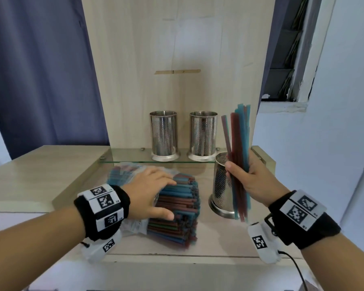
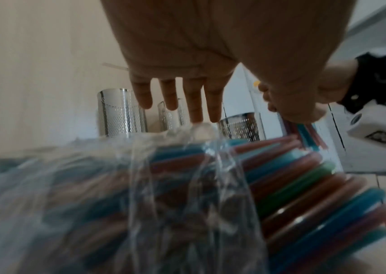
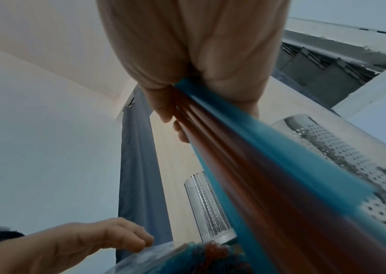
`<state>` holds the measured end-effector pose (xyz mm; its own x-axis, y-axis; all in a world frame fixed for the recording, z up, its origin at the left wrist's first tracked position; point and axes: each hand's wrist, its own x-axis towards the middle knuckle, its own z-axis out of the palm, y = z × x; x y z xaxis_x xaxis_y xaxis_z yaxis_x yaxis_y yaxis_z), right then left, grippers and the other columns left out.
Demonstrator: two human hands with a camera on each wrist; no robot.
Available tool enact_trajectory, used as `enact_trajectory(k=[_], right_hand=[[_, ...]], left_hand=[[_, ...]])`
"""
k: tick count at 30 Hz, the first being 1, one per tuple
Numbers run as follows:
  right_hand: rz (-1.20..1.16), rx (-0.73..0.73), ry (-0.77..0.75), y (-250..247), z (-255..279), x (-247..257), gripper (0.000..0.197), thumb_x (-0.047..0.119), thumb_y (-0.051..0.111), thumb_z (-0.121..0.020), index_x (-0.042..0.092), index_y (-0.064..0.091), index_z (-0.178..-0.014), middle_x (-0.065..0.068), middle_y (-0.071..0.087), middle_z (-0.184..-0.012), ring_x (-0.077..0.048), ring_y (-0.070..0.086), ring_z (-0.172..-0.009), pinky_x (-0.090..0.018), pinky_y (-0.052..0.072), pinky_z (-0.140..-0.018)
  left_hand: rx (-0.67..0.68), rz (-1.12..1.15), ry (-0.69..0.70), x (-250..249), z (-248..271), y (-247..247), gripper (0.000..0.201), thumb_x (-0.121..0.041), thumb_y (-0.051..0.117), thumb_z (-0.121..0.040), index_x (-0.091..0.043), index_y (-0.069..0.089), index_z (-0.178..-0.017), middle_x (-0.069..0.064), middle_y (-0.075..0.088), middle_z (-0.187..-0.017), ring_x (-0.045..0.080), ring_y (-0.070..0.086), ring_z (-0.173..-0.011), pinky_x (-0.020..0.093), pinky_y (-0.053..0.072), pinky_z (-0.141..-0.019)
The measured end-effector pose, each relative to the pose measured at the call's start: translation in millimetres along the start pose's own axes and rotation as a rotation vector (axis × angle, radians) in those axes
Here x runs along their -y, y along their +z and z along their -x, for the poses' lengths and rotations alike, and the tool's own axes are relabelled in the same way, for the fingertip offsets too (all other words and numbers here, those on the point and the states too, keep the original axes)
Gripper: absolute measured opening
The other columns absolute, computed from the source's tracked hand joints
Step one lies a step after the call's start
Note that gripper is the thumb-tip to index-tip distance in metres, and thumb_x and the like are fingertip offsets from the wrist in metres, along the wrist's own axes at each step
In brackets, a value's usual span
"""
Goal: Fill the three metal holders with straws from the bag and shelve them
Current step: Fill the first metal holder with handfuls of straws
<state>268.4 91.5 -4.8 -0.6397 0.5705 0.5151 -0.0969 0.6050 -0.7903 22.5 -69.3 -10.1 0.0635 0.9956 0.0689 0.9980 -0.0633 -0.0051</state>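
Right hand point(image 1: 254, 183) gripped a bunch of straws point(image 1: 237, 148), red and blue, fingers and thumb curled round the lower middle of the bunch; straws stood near upright, tops fanned above the fingers, lower ends sticking out below the palm. Directly behind those fingers stood the near holder point(image 1: 222, 185), perforated metal, on the wooden counter point(image 1: 40, 175), the straws' lower ends crossing in front of its wall; contact with it unclear. Left hand point(image 1: 149, 192) lay over the bag of straws point(image 1: 177, 211), fingers spread and fairly straight, fingertips point(image 2: 196, 118) resting on the clear plastic at the top of the pile, thumb down the near side. Bag lay on its side on the counter, mouth toward the right hand, straw ends showing. Beyond both hands' fingertips, the left shelf holder point(image 1: 164, 135) and right shelf holder point(image 1: 203, 135) stood upright side by side on the glass shelf point(image 1: 130, 156), apart from each other. Contents of the two not clear.
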Motion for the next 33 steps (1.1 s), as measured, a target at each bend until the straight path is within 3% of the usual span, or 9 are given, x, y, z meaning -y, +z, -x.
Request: enact_trajectory(k=[4, 7, 10, 13, 15, 18, 25, 29, 33], right_hand=[[0.064, -0.069, 0.011, 1.0, 4.1, -10.8, 0.012, 0.017, 0.058, -0.095, 0.027, 0.054, -0.093, 0.01, 0.059, -0.07, -0.004, 0.056, -0.068, -0.017, 0.047, -0.069], [0.05, -0.105, 0.053, 3.0, 9.4, -15.5, 0.009, 0.016, 0.06, -0.095, 0.022, 0.054, -0.098, 0.001, 0.06, -0.073, -0.008, 0.058, -0.067, -0.022, 0.048, -0.069], [0.048, -0.122, 0.092, 5.3, 15.7, -22.4, 0.009, 0.017, 0.061, -0.094, 0.022, 0.055, -0.098, 0.006, 0.064, -0.072, -0.007, 0.062, -0.068, -0.027, 0.049, -0.074], [0.107, -0.135, 0.141, 6.7, 20.3, -34.2, 0.008, 0.034, 0.063, -0.091, 0.036, 0.056, -0.094, 0.008, 0.069, -0.077, -0.012, 0.066, -0.078, -0.038, 0.052, -0.082], [0.136, -0.137, 0.157, 8.7, 21.5, -35.8, 0.006, 0.036, 0.063, -0.091, 0.036, 0.057, -0.093, 0.008, 0.07, -0.079, -0.013, 0.067, -0.08, -0.041, 0.053, -0.084], [0.101, -0.154, 0.149, 12.4, 21.1, -31.6, 0.011, 0.022, 0.062, -0.093, 0.031, 0.057, -0.094, 0.004, 0.068, -0.076, -0.008, 0.066, -0.077, -0.036, 0.053, -0.083], [0.054, -0.166, 0.135, 13.7, 21.4, -27.5, 0.005, 0.014, 0.06, -0.094, 0.018, 0.057, -0.095, 0.0, 0.065, -0.078, 0.001, 0.059, -0.067, -0.011, 0.046, -0.067], [0.042, -0.149, 0.13, 13.1, 23.6, -28.9, 0.002, 0.012, 0.059, -0.095, 0.013, 0.058, -0.096, 0.001, 0.064, -0.076, 0.004, 0.059, -0.065, -0.009, 0.045, -0.065], [0.005, -0.151, 0.142, 16.2, 21.7, -29.5, 0.008, 0.012, 0.059, -0.095, 0.019, 0.056, -0.095, -0.001, 0.064, -0.078, 0.004, 0.059, -0.065, -0.008, 0.046, -0.065]], left_hand=[[0.009, -0.151, -0.052, 7.4, -10.0, 13.7, 0.117, -0.096, 0.003, -0.055, -0.03, 0.031, -0.147, -0.005, 0.024, -0.154, 0.022, 0.012, -0.14, 0.045, 0.015, -0.116], [0.054, -0.203, -0.097, 2.8, -17.6, 13.4, 0.102, -0.094, 0.019, -0.061, -0.035, 0.038, -0.143, -0.004, 0.017, -0.155, 0.024, 0.006, -0.141, 0.046, 0.01, -0.115], [0.034, -0.213, -0.106, -1.1, -23.7, 13.6, 0.067, -0.074, 0.047, -0.081, -0.034, 0.049, -0.135, -0.006, 0.02, -0.154, 0.024, 0.006, -0.141, 0.044, 0.01, -0.115], [-0.006, -0.221, -0.116, -1.2, -30.0, 18.6, 0.057, -0.064, 0.053, -0.085, -0.029, 0.053, -0.13, -0.007, 0.024, -0.153, 0.024, 0.01, -0.142, 0.042, 0.013, -0.116], [-0.039, -0.229, -0.128, -0.6, -34.9, 22.2, 0.055, -0.062, 0.053, -0.086, -0.026, 0.054, -0.128, -0.007, 0.026, -0.152, 0.024, 0.012, -0.142, 0.041, 0.014, -0.115], [-0.073, -0.26, -0.147, 4.7, -42.1, 25.0, 0.052, -0.059, 0.052, -0.089, -0.025, 0.054, -0.128, -0.007, 0.027, -0.152, 0.025, 0.013, -0.141, 0.041, 0.015, -0.113], [-0.207, -0.112, -0.161, 27.5, -47.0, 29.0, 0.05, -0.058, 0.057, -0.085, -0.021, 0.062, -0.118, -0.006, 0.036, -0.149, 0.024, 0.021, -0.136, 0.047, 0.023, -0.111], [-0.302, -0.027, -0.103, 26.0, -46.0, 25.2, 0.072, -0.072, 0.029, -0.073, -0.022, 0.064, -0.111, -0.01, 0.041, -0.144, 0.019, 0.019, -0.131, 0.048, 0.024, -0.106], [-0.274, -0.039, -0.053, 12.5, -49.1, 19.9, 0.068, -0.071, 0.024, -0.075, -0.025, 0.061, -0.11, -0.017, 0.04, -0.144, 0.017, 0.019, -0.135, 0.041, 0.016, -0.105]])
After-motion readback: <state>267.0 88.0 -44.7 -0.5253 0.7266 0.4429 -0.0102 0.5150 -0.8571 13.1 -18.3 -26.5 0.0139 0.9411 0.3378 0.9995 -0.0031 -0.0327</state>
